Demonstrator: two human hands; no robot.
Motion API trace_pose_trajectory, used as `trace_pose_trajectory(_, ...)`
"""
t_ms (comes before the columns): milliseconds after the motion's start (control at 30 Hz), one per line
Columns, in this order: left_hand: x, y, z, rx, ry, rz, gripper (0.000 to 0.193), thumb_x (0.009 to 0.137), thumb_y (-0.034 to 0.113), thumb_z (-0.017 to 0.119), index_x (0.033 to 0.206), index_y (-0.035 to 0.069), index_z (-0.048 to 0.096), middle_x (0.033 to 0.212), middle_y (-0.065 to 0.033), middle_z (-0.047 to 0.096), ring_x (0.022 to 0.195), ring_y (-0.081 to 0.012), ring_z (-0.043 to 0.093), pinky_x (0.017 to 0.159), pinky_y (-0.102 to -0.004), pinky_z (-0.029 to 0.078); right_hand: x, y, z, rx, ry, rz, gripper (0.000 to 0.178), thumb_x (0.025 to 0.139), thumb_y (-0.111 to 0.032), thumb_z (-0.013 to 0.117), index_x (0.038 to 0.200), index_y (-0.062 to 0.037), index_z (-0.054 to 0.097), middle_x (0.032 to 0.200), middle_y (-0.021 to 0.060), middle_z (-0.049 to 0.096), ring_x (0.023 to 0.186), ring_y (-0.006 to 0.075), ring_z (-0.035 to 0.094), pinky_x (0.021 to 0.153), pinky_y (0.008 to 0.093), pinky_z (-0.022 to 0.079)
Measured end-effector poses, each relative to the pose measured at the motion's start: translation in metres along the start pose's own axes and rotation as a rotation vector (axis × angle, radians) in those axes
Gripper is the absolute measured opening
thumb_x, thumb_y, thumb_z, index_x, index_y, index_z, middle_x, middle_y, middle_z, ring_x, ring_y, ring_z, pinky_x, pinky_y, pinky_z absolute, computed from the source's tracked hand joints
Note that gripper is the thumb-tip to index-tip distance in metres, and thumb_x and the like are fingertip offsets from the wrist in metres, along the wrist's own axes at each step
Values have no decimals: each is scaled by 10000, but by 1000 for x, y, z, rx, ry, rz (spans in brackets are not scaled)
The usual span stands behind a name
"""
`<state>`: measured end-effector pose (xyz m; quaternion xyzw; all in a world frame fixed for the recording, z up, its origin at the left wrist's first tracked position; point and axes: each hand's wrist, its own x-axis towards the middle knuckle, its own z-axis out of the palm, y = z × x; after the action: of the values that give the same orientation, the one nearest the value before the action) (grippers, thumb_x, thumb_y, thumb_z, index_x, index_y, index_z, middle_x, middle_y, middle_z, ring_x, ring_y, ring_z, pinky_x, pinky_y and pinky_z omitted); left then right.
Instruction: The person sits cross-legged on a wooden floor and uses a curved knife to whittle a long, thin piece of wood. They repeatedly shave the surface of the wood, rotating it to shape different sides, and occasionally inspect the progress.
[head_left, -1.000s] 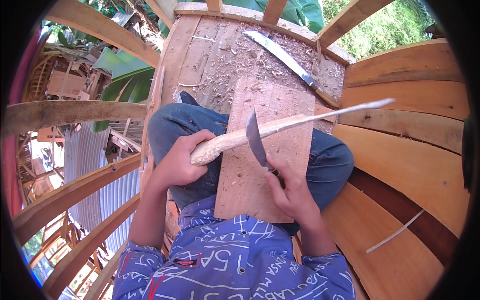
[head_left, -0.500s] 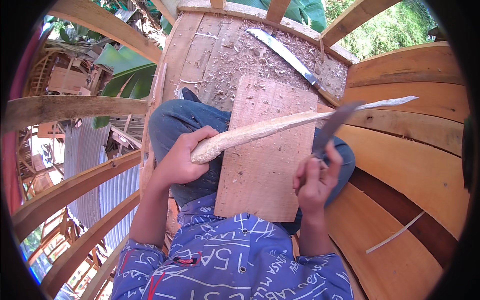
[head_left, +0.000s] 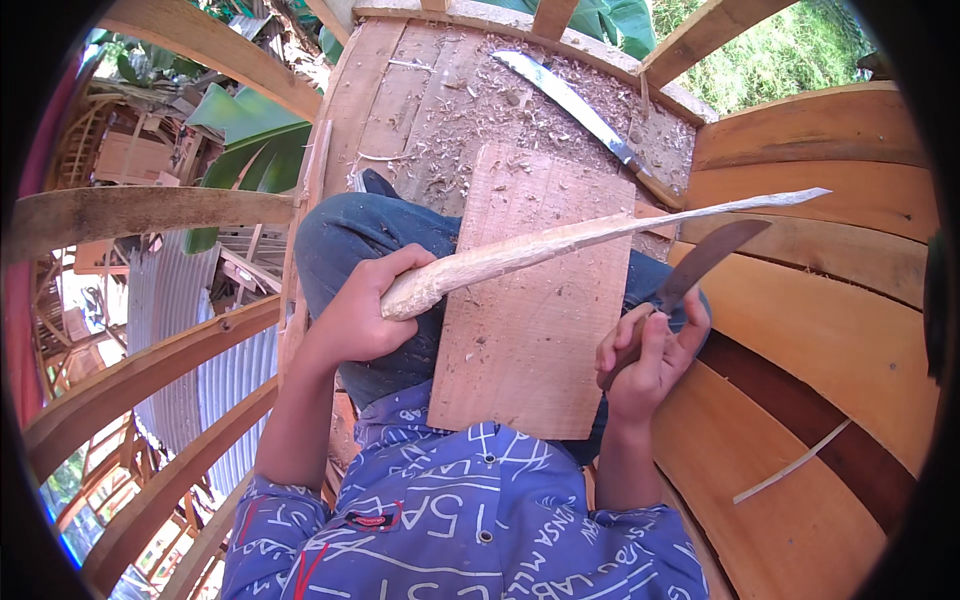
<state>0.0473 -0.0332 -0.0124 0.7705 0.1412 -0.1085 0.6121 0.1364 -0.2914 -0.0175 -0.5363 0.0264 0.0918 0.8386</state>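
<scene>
My left hand is closed round the thick end of a pale, peeled wooden stick, which tapers to a thin tip at the right. The stick slants up and across a flat wooden board lying over my lap. In my right hand is a knife with a broad dark blade, its fingers wrapped round the handle. The blade points up and right, just below the stick's thin part and apart from it.
A machete with a wooden handle lies among wood shavings on the plank floor. Slatted wooden rails stand at my left, a plank wall at my right. A thin wood strip rests on the right-hand planks.
My right hand has moved slightly right, and the knife blade has swung away from the stick to the right and down. The left hand and stick have hardly moved.
</scene>
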Motion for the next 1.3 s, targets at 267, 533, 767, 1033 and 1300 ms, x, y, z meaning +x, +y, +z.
trace_pose_trajectory(267, -2, -2, 0, 1, 6, -21, 470, 565, 4, 494, 1028, 2, 575, 739, -6, 507, 633, -72, 501, 504, -237, 454, -2, -7, 5, -63, -58, 103, 396, 952, -20, 478, 1341, -53, 410, 609, -5, 499, 487, 45, 460, 432, 199, 348)
trace_pose_trajectory(533, 2, 13, -4, -23, -10, -71, 411, 611, -1, 532, 1020, -5, 567, 782, -82, 580, 750, -125, 510, 720, -272, 427, 7, -14, 2, -148, -72, 127, 377, 945, -20, 494, 1318, -46, 451, 596, -27, 485, 476, 41, 448, 441, 198, 347)
trace_pose_trajectory(767, -5, 5, -1, -21, 4, -73, 419, 607, 4, 526, 1024, -3, 566, 787, -71, 559, 765, -127, 502, 732, -252, 415, -3, -3, -4, -332, -270, 187, 374, 941, -32, 514, 1312, -45, 462, 598, -14, 501, 479, 44, 458, 451, 218, 354)
trace_pose_trajectory(1033, 0, 7, -1, 10, 40, -45, 421, 598, 15, 531, 1018, 4, 562, 777, -70, 557, 746, -137, 498, 717, -267, 421, 7, -3, -9, -437, -361, 120, 386, 975, -48, 441, 1353, -93, 381, 584, 17, 490, 432, 55, 435, 401, 203, 342)
trace_pose_trajectory(1300, -1, 4, -1, 33, 13, -41, 419, 594, 12, 532, 1011, 10, 566, 758, -66, 544, 732, -138, 492, 706, -269, 424, -3, 4, -6, -405, -374, 169, 383, 963, -46, 490, 1341, -68, 431, 575, -14, 490, 445, 42, 436, 419, 214, 346)
